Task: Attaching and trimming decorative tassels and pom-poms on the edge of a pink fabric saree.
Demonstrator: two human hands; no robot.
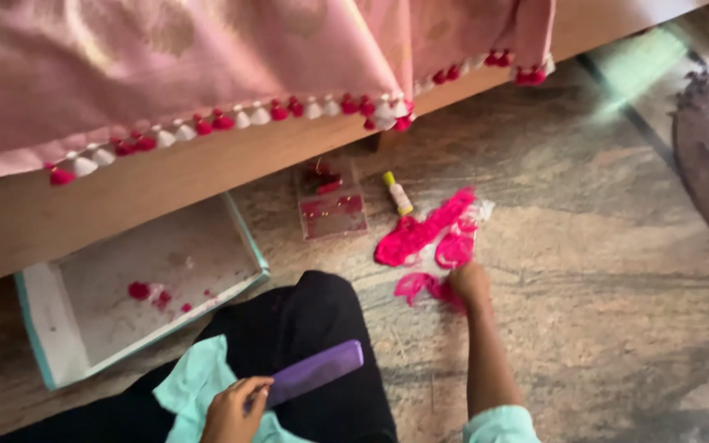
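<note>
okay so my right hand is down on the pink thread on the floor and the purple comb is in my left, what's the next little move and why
Probably pinch up the pink thread bundle under your right hand and bring it toward the purple comb in your left hand. The fingers already rest on it, and the comb is raised over your lap.

1. A shallow, open cardboard box [137,287] with white inner walls and teal edges lay on the floor, partly tucked under the wooden bed frame.
2. A small, flat, clear plastic package [331,201] holding red bits lay just right of the box.
3. A small tube-shaped bottle [397,194], yellow-capped with a pale label, lay beside that package.
</note>
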